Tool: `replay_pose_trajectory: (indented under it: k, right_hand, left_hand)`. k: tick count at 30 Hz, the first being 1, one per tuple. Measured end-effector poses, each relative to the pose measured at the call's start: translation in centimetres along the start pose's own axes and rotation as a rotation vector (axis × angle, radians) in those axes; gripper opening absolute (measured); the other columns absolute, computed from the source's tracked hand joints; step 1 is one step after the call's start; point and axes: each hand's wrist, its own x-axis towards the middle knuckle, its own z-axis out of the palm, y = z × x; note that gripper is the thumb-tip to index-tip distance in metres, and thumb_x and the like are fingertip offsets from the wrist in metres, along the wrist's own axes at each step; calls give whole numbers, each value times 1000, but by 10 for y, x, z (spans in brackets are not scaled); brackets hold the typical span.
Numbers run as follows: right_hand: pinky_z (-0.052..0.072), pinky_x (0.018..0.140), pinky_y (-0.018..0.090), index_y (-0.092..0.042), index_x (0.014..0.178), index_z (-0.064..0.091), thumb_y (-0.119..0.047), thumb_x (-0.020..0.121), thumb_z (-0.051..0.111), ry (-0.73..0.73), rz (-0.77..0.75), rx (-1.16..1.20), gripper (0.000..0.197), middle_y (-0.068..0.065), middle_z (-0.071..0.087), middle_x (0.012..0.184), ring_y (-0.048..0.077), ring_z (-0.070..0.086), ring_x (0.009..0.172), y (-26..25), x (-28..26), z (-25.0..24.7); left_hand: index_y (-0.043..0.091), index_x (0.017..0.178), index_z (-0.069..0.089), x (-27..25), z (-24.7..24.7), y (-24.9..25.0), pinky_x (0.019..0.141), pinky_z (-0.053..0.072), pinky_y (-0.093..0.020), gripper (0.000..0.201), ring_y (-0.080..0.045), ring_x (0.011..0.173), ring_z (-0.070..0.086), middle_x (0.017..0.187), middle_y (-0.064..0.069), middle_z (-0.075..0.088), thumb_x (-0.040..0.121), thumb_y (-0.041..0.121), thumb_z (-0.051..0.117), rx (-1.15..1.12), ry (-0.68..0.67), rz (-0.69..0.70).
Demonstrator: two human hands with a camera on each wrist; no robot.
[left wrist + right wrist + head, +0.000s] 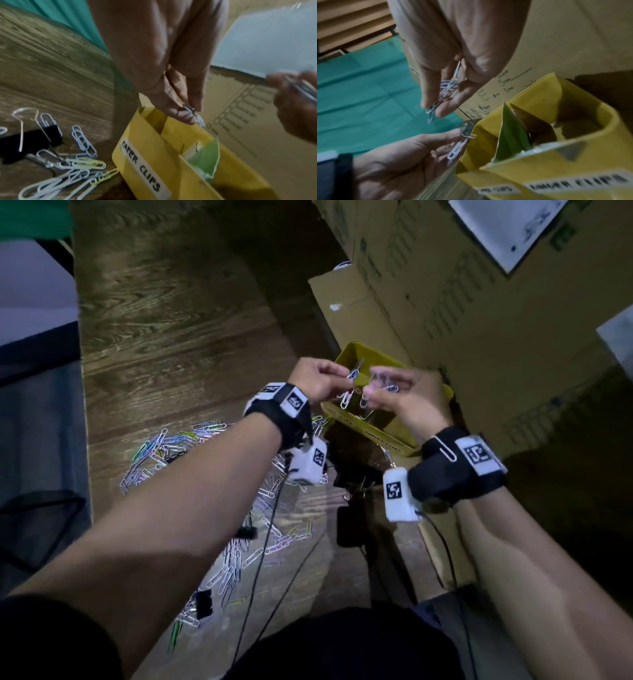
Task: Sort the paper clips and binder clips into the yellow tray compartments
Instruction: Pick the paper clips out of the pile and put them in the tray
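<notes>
Both hands hover over the yellow tray point(346, 356), which has a "PAPER CLIPS" label point(142, 167) on its near wall. My left hand point(318, 381) pinches a few paper clips point(346, 398) between thumb and fingers; the left wrist view shows these clips point(197, 116) at the fingertips above the tray point(171, 135). My right hand point(397, 395) pinches a small bunch of white clips point(443, 92), the same bunch point(387, 386) in the head view. A green divider point(510, 135) stands inside the tray point(573, 157). Loose paper clips point(171, 446) and black binder clips point(203, 604) lie on the wooden table.
Cardboard boxes point(462, 302) stand right behind and beside the tray. A large binder clip point(30, 140) lies left of the tray among clips. Black cables point(270, 525) run from the wrist cameras across the table. One clip is hooked on my right wrist strap point(448, 453).
</notes>
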Motion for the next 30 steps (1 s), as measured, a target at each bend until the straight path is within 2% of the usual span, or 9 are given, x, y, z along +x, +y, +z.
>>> replay_pose_trajectory:
  k: [2,6,9,13,17,20,23,27,30]
  right_hand:
    - [59,66,26,-3,106,66,2,75,73,34,19,-57,33,13,67,96,18,68,77,0,20,0]
    - [59,73,30,-9,110,66,-6,79,72,33,47,-354,32,10,68,104,18,69,85,14,57,5]
    - [56,85,36,-11,111,66,-13,80,72,-16,51,-612,32,8,69,104,17,66,91,26,74,15]
    - [47,87,25,-17,120,61,-24,86,66,-179,45,-916,35,4,66,118,18,61,104,26,74,26]
    - [44,99,32,-22,129,56,-25,90,61,-261,-4,-945,39,4,56,133,21,54,119,21,56,35]
    - [47,98,33,-20,113,66,-21,89,61,-283,-138,-807,24,4,69,106,19,64,99,19,27,43]
    - [52,77,29,-20,98,70,-24,87,65,-468,-86,-733,13,2,70,79,15,65,71,28,-15,53]
    - [48,83,27,-19,108,65,-28,84,68,-731,90,-963,26,-3,64,87,11,57,81,67,-65,68]
    - [46,94,35,-18,126,51,-32,78,73,-808,167,-1152,55,6,55,121,23,56,110,103,-95,80]
  left_hand:
    - [7,74,67,13,14,-4,51,53,-21,10,-11,51,60,69,-10,65,75,-2,70,32,30,-24]
    - [12,82,73,27,17,-19,77,57,-37,12,-29,78,68,86,-15,71,80,5,63,141,8,-45]
    - [7,87,72,15,10,-17,71,55,-31,9,-19,68,63,79,-12,67,84,7,63,61,44,10]
    - [0,92,66,-29,-16,-28,57,53,-22,10,-14,61,59,75,-12,63,88,5,59,-11,38,51]
    - [9,85,65,-83,-56,-78,64,53,-37,10,-24,63,62,75,-17,67,89,17,60,278,-153,-7]
    - [18,76,65,-136,-71,-131,54,48,-25,18,-16,56,58,64,-2,64,90,12,55,518,-459,-204]
    - [22,67,60,-174,-71,-183,56,38,-17,28,-6,63,50,62,14,53,86,3,51,715,-662,-283]
    - [31,55,43,-181,-84,-200,52,33,-12,37,-9,61,47,60,15,48,81,5,51,889,-420,-87]
    - [30,67,50,-174,-93,-203,62,44,-23,24,-14,68,54,71,4,59,80,10,56,879,-283,-72]
